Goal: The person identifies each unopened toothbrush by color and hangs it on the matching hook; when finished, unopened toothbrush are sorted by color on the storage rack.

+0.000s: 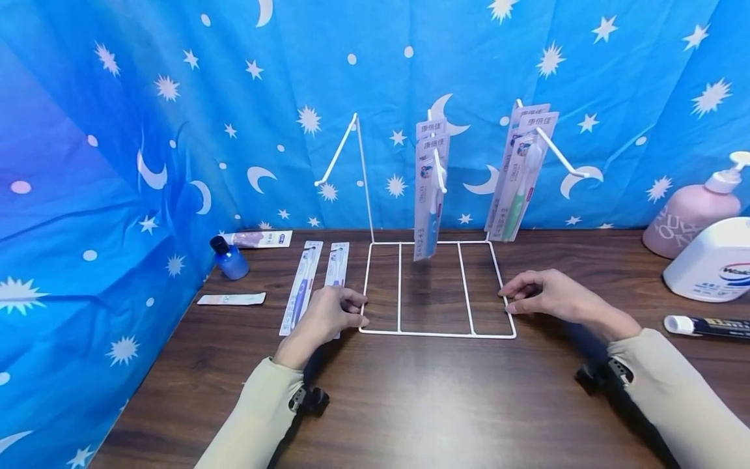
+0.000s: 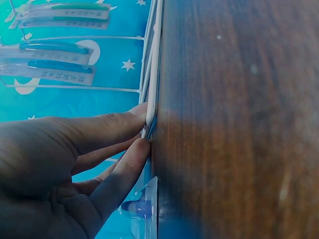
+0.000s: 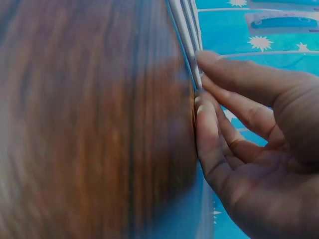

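Note:
A white wire display rack (image 1: 436,335) stands on the wooden table, its flat base toward me and its hooked rods rising at the back. My left hand (image 1: 331,314) pinches the base's left side wire between thumb and fingers. On the opposite side wire, my right hand (image 1: 551,296) does the same. Packaged toothbrushes with blue handles (image 1: 430,195) hang from the middle hook, and packaged ones with green handles (image 1: 521,182) from the right hook. The left hook (image 1: 336,150) carries nothing. Two packaged purple toothbrushes (image 1: 305,280) lie beside my left hand, one partly hidden behind it.
At the left lie a toothpaste tube (image 1: 260,239), a small blue bottle (image 1: 231,260) and a slim white packet (image 1: 231,299). A pink pump bottle (image 1: 694,215), a white bottle (image 1: 711,264) and a black tube (image 1: 711,326) are at the right. Blue starry cloth (image 1: 281,78) hangs behind.

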